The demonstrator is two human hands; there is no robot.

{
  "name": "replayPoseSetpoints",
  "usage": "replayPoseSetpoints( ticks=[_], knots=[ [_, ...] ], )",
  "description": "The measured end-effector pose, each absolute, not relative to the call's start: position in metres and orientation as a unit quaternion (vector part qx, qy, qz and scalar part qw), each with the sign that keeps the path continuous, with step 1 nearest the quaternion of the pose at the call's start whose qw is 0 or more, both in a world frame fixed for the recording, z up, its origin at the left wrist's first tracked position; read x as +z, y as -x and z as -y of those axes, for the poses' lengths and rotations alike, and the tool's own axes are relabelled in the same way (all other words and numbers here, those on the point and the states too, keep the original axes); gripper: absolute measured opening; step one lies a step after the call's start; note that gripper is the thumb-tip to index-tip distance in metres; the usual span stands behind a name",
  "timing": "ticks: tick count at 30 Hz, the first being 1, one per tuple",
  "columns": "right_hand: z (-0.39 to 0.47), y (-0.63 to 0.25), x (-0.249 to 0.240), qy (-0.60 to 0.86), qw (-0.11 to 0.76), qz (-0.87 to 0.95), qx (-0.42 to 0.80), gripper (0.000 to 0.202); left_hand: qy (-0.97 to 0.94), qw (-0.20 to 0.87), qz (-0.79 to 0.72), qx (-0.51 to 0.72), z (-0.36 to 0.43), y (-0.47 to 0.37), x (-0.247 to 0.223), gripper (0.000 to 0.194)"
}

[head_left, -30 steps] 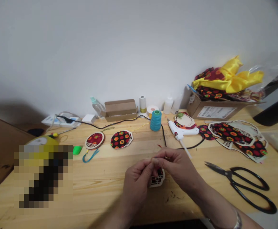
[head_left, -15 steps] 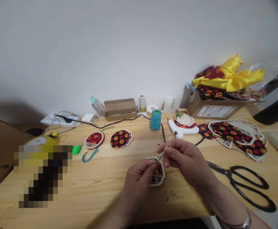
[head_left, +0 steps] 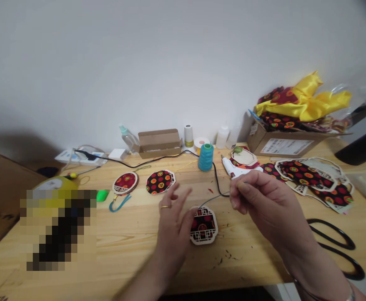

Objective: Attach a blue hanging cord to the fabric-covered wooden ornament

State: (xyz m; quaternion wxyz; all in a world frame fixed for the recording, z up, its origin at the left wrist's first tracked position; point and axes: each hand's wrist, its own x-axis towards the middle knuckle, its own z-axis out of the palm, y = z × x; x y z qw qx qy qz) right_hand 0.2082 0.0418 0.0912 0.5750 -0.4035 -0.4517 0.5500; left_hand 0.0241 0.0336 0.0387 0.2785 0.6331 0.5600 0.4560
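Two bare hands are hovering over a bench (head_left: 123,246), well apart from each other. The right hand (head_left: 261,202) is pinching a blue cord (head_left: 214,197) between thumb and fingers. The left hand (head_left: 174,221) is holding nothing, its fingers spreading and its thumb overlapping the left side of a frame (head_left: 203,225); whether the thumb is pressing down, one cannot tell. Showing dark patterned cloth between bands of lattice, the frame is lying flat near the middle of the bench's front edge, the cord running from its top to the right hand. Dark scraps (head_left: 227,253) are dotting the wood just right of it. Toward the front right corner, scissors (head_left: 360,268) are showing their black handles, the right arm hiding the blades. Beyond the hands, a teal spool (head_left: 206,158) is standing upright toward the back edge, with a white glue gun (head_left: 236,169) lying to its right, partly hidden by the right hand. More frames (head_left: 308,175) are piling up near the right edge. At the back right corner, a carton (head_left: 283,145) is brimming with yellow cloth (head_left: 313,106) and dark prints.
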Motion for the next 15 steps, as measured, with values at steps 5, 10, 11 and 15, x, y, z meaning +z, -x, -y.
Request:
replayPoseSetpoints(
  ticks=[5,10,11,15],
  knots=[
    [-0.047,-0.204,0.081,0.427,0.573,0.493,0.497,0.009,-0.582,0.440,-0.545,0.413,-0.025,-0.021,0.061,0.017],
    [-0.037,-0.193,0.080,0.442,0.517,0.547,0.488,0.012,-0.353,0.794,-0.412,0.276,-0.013,-0.032,0.063,0.031],
    [-0.033,-0.191,0.080,0.442,0.497,0.563,0.491,0.013,-0.317,0.815,-0.396,0.280,-0.012,-0.034,0.062,0.032],
    [-0.015,-0.188,0.079,0.422,0.407,0.674,0.449,0.013,-0.250,0.834,-0.372,0.321,-0.015,-0.037,0.059,0.033]
  ],
)
